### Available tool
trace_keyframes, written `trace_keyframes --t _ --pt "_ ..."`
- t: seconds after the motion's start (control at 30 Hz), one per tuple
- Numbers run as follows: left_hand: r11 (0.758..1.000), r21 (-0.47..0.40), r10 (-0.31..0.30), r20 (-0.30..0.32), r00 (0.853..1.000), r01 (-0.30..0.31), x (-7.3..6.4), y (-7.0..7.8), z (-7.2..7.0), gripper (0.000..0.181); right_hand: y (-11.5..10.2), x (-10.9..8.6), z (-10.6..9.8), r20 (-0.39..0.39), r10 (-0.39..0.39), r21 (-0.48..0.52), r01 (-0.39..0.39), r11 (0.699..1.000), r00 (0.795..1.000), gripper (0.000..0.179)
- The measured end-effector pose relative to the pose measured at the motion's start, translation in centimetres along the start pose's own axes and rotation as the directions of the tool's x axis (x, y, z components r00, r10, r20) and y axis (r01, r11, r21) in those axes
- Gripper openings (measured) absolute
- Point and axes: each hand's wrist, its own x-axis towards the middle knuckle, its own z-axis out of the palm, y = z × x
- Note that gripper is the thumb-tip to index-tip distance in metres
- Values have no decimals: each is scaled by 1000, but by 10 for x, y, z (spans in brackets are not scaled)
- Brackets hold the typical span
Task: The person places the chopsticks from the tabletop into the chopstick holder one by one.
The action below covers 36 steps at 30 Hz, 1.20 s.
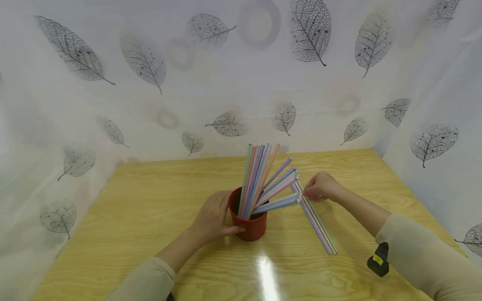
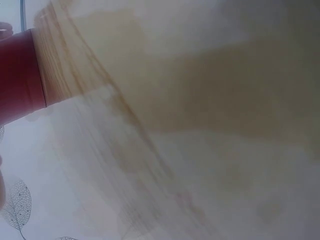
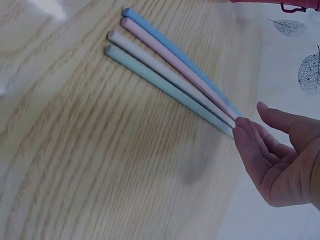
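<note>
A red cup (image 1: 251, 228) stands on the table, full of pastel sticks (image 1: 256, 179) that look like chopsticks. Some rise nearly upright; others lean right, with shiny patterned ends. My left hand (image 1: 211, 215) grips the cup from the left, thumb across its front; in the left wrist view only the red cup's side (image 2: 20, 77) and bits of fingers show. To the cup's right, several sticks (image 3: 170, 75) in blue, pink, whitish and green lie side by side on the table. At their far ends is my right hand (image 3: 280, 155), fingertips touching or close to them, thumb apart.
The wooden table (image 1: 150, 200) runs back to a white curtain (image 1: 241, 83) printed with grey leaves, which also hangs at both sides. A black device (image 1: 378, 259) with a yellow label is worn at the right sleeve.
</note>
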Motion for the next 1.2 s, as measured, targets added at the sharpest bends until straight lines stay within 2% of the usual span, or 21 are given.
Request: trace_keyframes --t 0.23,0.4,0.7,0.93,1.07,1.2 --pt "1000 26 6 -5 1000 -6 1 0 -1 89 5 -5 -3 21 55 -183 -51 982 998 15" --pt "1000 8 7 -10 1000 -7 1 -1 0 89 10 -12 -7 35 61 -256 -50 965 998 17" --pt "1000 -9 10 -15 1000 -11 1 -2 0 89 22 -7 -3 63 69 -156 -58 986 996 22" --pt "1000 8 12 -20 1000 -12 -2 -2 2 89 24 3 9 15 91 -160 -88 983 996 26" --pt "1000 -1 3 0 1000 -3 -2 -1 1 89 26 6 12 -6 96 -178 -96 979 995 26" --pt "1000 -4 0 9 1000 0 -1 -1 1 90 26 10 13 -7 124 -150 -124 981 992 24"
